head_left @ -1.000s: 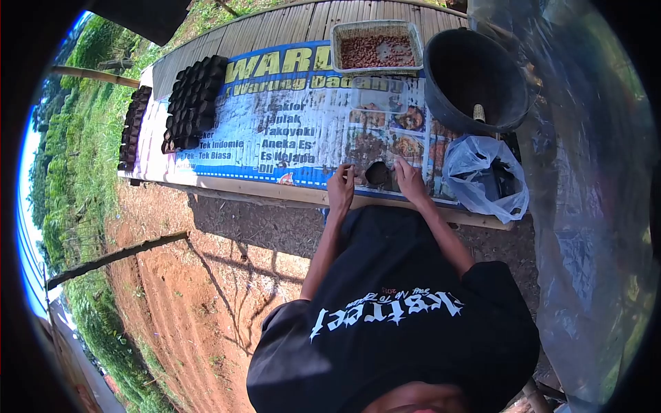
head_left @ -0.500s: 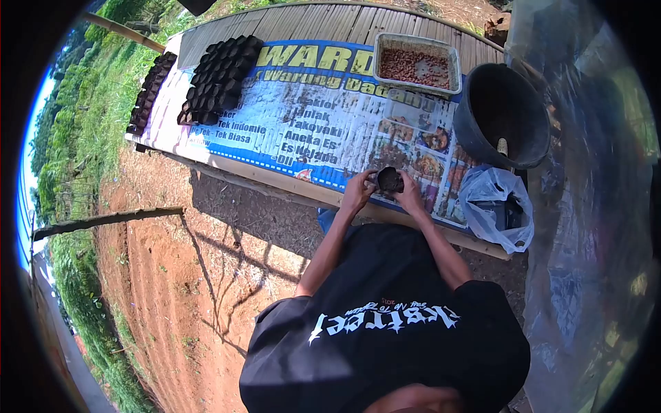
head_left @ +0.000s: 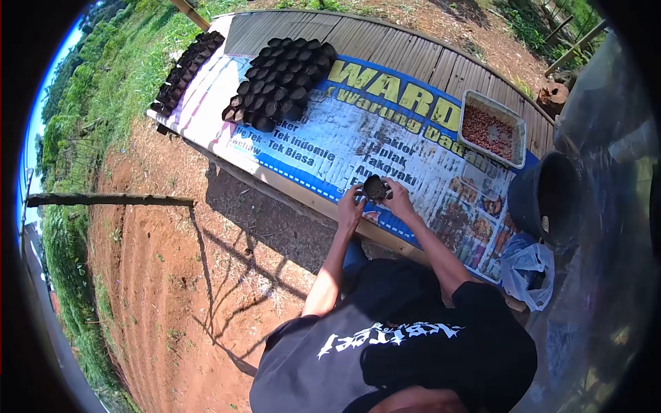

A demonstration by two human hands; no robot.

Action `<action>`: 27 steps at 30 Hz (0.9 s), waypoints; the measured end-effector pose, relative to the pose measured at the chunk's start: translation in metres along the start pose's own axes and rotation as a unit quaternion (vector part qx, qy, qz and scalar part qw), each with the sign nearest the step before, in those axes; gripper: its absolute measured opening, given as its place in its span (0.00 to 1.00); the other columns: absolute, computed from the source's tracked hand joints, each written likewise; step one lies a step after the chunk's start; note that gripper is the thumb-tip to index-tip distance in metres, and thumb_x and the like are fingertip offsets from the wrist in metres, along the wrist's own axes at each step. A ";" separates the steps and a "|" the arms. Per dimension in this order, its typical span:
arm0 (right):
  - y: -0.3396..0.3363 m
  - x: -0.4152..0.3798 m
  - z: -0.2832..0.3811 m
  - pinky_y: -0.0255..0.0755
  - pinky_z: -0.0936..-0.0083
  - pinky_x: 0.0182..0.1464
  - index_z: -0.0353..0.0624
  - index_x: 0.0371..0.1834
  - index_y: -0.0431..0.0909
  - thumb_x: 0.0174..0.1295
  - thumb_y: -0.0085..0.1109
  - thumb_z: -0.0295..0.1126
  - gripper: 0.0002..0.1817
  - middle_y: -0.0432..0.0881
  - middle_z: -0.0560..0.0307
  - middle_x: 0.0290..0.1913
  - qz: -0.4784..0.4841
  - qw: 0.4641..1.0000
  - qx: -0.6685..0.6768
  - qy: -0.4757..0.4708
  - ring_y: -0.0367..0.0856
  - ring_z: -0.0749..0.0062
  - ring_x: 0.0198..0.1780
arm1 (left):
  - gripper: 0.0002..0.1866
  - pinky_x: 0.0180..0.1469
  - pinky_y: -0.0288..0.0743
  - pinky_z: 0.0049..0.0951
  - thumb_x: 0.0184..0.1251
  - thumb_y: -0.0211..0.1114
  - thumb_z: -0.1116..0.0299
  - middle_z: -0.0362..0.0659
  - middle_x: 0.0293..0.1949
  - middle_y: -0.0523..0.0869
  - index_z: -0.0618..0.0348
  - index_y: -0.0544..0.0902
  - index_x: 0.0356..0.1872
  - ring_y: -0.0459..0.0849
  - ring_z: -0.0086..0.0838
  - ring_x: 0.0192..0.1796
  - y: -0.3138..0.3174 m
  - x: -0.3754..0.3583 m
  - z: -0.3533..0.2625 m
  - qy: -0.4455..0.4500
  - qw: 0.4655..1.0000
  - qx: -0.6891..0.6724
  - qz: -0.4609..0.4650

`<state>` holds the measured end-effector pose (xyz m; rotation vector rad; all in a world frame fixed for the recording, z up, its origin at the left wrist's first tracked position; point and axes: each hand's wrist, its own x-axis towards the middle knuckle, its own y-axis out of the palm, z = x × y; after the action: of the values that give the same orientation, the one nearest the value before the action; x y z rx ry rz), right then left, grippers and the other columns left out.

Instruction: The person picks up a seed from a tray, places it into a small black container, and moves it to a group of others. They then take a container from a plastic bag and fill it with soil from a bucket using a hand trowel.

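Observation:
A small black seedling bag filled with dark soil (head_left: 375, 188) is held upright between my two hands, over the near edge of the table. My left hand (head_left: 350, 208) is closed on its left side, and my right hand (head_left: 399, 201) grips it from the right. Farther left on the banner, a block of several similar black seedling bags (head_left: 279, 82) stands packed together. Another row of black seedling bags (head_left: 187, 72) lines the far left end of the table.
The table carries a printed banner (head_left: 330, 141) over bamboo slats (head_left: 385, 45). Toward the right are a pale tray of reddish seeds (head_left: 487, 131), a black bucket (head_left: 527, 196) and a clear plastic bag (head_left: 527, 272). Plastic sheeting (head_left: 606, 206) hangs at the right.
The head view has turned, so the table things appear shifted right. My hands, still around the soil-filled seedling bag, have moved left along the table toward the packed bags.

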<state>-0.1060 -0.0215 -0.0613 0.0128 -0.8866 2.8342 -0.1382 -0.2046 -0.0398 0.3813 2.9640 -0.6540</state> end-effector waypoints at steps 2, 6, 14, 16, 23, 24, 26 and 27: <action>0.029 0.035 0.016 0.80 0.64 0.49 0.47 0.61 0.77 0.45 0.81 0.30 0.36 0.85 0.45 0.46 0.044 0.998 0.024 0.031 0.87 0.56 0.46 | 0.26 0.33 0.77 0.30 0.60 0.70 0.79 0.47 0.42 0.91 0.54 0.81 0.62 0.83 0.25 0.27 -0.032 0.022 0.007 -0.007 1.000 0.005 -0.025; 0.084 0.099 0.052 0.81 0.63 0.46 0.48 0.62 0.76 0.46 0.81 0.31 0.36 0.87 0.44 0.44 0.088 0.996 0.016 0.019 0.89 0.54 0.43 | 0.25 0.34 0.78 0.30 0.61 0.67 0.81 0.47 0.41 0.91 0.55 0.81 0.61 0.84 0.27 0.28 -0.095 0.066 0.026 -0.016 0.998 -0.011 -0.065; 0.165 0.199 0.115 0.82 0.60 0.50 0.49 0.61 0.77 0.48 0.79 0.33 0.33 0.89 0.42 0.40 0.114 0.991 0.041 0.052 0.89 0.48 0.46 | 0.26 0.36 0.80 0.31 0.60 0.72 0.77 0.47 0.45 0.91 0.54 0.79 0.62 0.88 0.28 0.31 -0.191 0.156 0.071 0.012 0.994 0.047 -0.093; 0.181 0.216 0.121 0.82 0.59 0.50 0.50 0.61 0.77 0.49 0.79 0.33 0.33 0.89 0.40 0.41 0.111 0.992 0.021 0.063 0.88 0.46 0.47 | 0.26 0.36 0.81 0.32 0.60 0.71 0.79 0.48 0.46 0.91 0.54 0.78 0.61 0.89 0.31 0.31 -0.204 0.176 0.081 0.011 0.995 0.042 -0.086; 0.220 0.255 0.129 0.81 0.58 0.52 0.46 0.62 0.77 0.51 0.77 0.31 0.32 0.87 0.36 0.46 0.058 0.997 0.022 0.043 0.86 0.42 0.51 | 0.25 0.41 0.80 0.36 0.62 0.69 0.78 0.51 0.44 0.90 0.55 0.77 0.62 0.89 0.39 0.36 -0.232 0.219 0.102 0.032 0.988 0.118 -0.094; 0.225 0.259 0.128 0.81 0.58 0.53 0.46 0.62 0.77 0.51 0.77 0.31 0.32 0.87 0.35 0.46 0.053 0.997 0.031 0.042 0.86 0.42 0.51 | 0.25 0.42 0.80 0.36 0.63 0.69 0.78 0.52 0.43 0.90 0.56 0.77 0.62 0.90 0.40 0.37 -0.233 0.221 0.102 0.027 0.987 0.127 -0.095; 0.233 0.266 0.126 0.80 0.58 0.53 0.45 0.62 0.77 0.51 0.76 0.30 0.32 0.86 0.35 0.47 0.044 0.997 0.042 0.042 0.86 0.42 0.52 | 0.25 0.42 0.81 0.36 0.64 0.68 0.77 0.53 0.43 0.90 0.57 0.76 0.63 0.90 0.40 0.39 -0.236 0.228 0.101 0.019 0.987 0.123 -0.101; 0.235 0.269 0.128 0.80 0.58 0.53 0.45 0.62 0.77 0.51 0.76 0.29 0.32 0.86 0.35 0.47 0.038 0.997 0.044 0.045 0.86 0.42 0.52 | 0.25 0.42 0.81 0.36 0.65 0.68 0.77 0.52 0.43 0.90 0.58 0.76 0.63 0.91 0.40 0.39 -0.236 0.232 0.104 0.017 0.988 0.109 -0.105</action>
<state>-0.4156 -0.2407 -0.0733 -0.1406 -0.7581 2.9164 -0.4209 -0.4033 -0.0696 0.0934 2.9981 -1.0094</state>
